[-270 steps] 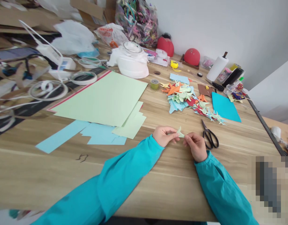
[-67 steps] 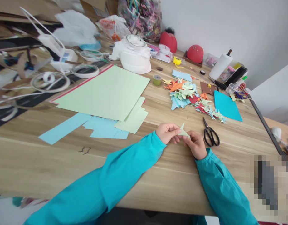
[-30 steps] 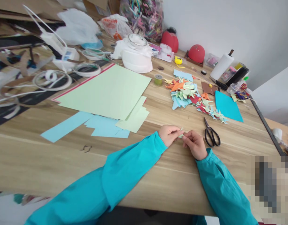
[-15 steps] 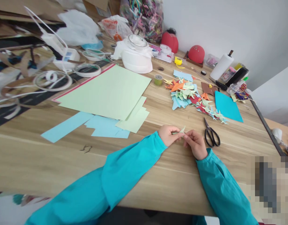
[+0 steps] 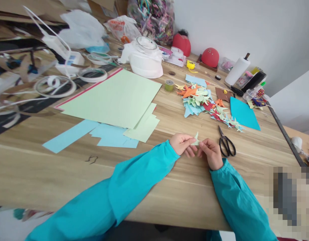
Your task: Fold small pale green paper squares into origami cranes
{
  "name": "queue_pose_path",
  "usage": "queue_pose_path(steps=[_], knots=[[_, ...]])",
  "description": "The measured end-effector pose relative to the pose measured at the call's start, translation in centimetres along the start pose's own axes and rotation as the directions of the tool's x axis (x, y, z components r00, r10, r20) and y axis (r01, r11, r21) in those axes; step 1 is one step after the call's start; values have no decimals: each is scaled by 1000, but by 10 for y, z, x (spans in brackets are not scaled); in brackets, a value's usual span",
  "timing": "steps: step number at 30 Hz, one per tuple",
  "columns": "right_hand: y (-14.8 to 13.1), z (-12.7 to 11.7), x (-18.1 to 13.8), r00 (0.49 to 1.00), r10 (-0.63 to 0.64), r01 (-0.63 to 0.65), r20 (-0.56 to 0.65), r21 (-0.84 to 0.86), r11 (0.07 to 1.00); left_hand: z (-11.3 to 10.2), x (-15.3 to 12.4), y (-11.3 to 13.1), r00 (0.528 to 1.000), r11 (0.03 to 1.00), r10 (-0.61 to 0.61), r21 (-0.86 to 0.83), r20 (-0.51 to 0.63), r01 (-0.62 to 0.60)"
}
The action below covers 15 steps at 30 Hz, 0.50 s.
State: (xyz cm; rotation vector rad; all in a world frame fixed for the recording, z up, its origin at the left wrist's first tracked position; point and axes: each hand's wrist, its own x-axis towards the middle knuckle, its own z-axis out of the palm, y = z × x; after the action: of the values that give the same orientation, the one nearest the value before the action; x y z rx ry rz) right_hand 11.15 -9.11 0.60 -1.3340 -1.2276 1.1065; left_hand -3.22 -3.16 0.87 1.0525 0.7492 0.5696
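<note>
My left hand [image 5: 181,144] and my right hand [image 5: 211,153] meet just above the wooden table [image 5: 169,187], both in teal sleeves. Between their fingertips they pinch a small pale green folded paper piece [image 5: 196,140] with a point sticking upward. Both hands are closed on it, thumbs and forefingers pressed together. Black scissors [image 5: 226,143] lie on the table just right of my right hand. A heap of small folded paper shapes [image 5: 198,99] in orange, green, blue and red lies beyond the hands.
A large pale green sheet [image 5: 114,100] and light blue paper strips [image 5: 89,135] lie to the left. A teal sheet [image 5: 243,113] lies at the right. Tape rolls [image 5: 55,86], a white container [image 5: 145,63], red balls [image 5: 211,57] and a paper roll [image 5: 237,71] crowd the far side.
Over the frames my hands stay together at the same spot, working the small green piece; its point now stands up between my fingers. Nothing else on the table has moved.
</note>
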Motion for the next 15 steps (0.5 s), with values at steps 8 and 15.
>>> queue_pose_path(steps=[8, 15], knots=[[2, 0, 2, 1000, -3, 4, -22, 17, 1000, -1, 1, 0, 997, 997, 78, -14, -3, -78], [4, -1, 2, 998, 9, -7, -62, 33, 999, -3, 1, 0, 998, 997, 64, -50, -24, -65]])
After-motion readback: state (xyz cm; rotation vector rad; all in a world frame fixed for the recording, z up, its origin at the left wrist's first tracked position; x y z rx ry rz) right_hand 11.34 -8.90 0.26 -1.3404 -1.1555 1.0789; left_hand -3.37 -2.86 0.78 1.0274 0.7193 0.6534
